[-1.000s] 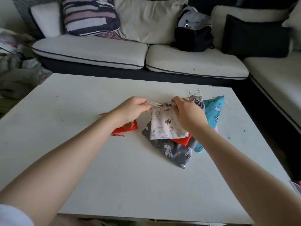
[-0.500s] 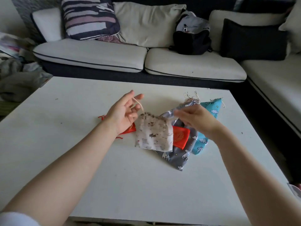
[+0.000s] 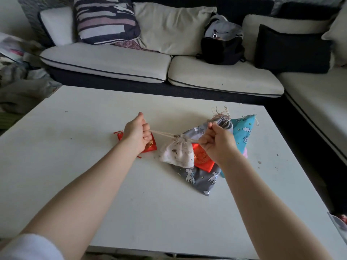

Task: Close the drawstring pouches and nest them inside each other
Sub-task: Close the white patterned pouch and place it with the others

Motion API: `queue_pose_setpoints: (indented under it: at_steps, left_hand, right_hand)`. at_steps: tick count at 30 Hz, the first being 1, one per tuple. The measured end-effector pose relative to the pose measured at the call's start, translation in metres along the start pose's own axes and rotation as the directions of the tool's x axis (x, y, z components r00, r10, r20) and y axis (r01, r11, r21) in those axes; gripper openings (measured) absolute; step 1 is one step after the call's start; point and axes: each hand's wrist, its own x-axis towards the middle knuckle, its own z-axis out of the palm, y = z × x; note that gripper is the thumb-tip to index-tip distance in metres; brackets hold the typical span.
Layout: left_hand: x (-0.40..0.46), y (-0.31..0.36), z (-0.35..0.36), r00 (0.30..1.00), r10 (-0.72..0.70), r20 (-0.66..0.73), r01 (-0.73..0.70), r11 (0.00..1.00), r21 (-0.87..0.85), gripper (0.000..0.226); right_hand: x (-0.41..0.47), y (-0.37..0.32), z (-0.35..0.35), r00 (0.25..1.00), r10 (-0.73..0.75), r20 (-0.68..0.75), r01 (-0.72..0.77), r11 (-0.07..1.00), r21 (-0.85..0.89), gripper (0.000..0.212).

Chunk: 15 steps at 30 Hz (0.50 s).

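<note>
Left hand [image 3: 138, 133] fingers curled, gripping the cream drawstring [image 3: 161, 133]; right hand [image 3: 217, 142] fingers curled on the cord's other end. White printed pouch [image 3: 178, 153] hangs between the two fists, mouth cinched tight, bottom resting on the pile. Under the right fingers: red pouch [image 3: 203, 158], grey animal-print pouch [image 3: 199, 177], blue cloud-print pouch [image 3: 244, 132] behind. A second red pouch [image 3: 151, 145] lies beneath the left fingers on the white table [image 3: 93, 147]. Sofa [image 3: 112, 64] beyond.
</note>
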Motion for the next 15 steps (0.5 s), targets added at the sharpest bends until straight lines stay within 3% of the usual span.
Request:
queue_pose_setpoints:
  at_steps: [4,7,8,9,11,13,15]
  left_hand:
    - [-0.009,0.008,0.01,0.986,0.096,0.136,-0.121,0.974,0.194,0.045]
    - [-0.024,0.02,0.02,0.934,0.136,0.331,-0.241,0.922,0.303,0.043]
    - [-0.032,0.022,0.023,0.895,0.198,0.4,-0.355,0.86,0.367,0.042]
    - [-0.04,0.023,0.026,0.833,0.292,0.47,-0.511,0.729,0.455,0.041]
    - [-0.054,0.022,0.033,0.653,0.413,0.635,-0.757,0.377,0.533,0.04]
    - [-0.065,0.02,0.041,0.502,0.448,0.74,-0.859,0.157,0.488,0.04]
    - [-0.07,0.019,0.045,0.426,0.518,0.742,-0.888,0.084,0.452,0.041]
  right_hand:
    - [-0.006,-0.004,0.012,0.992,-0.118,0.035,0.123,0.924,-0.363,0.032]
    - [-0.017,-0.007,0.024,0.972,-0.179,0.149,0.232,0.694,-0.682,0.025]
    - [-0.022,-0.006,0.029,0.961,-0.194,0.197,0.275,0.591,-0.759,0.022]
    - [-0.026,-0.004,0.034,0.947,-0.2,0.252,0.32,0.492,-0.81,0.019]
    - [-0.035,0.0,0.043,0.905,-0.203,0.375,0.424,0.344,-0.838,0.02]
    - [-0.042,0.003,0.049,0.873,-0.23,0.429,0.483,0.299,-0.823,0.023]
    - [-0.046,0.003,0.051,0.869,-0.288,0.404,0.484,0.32,-0.814,0.021]
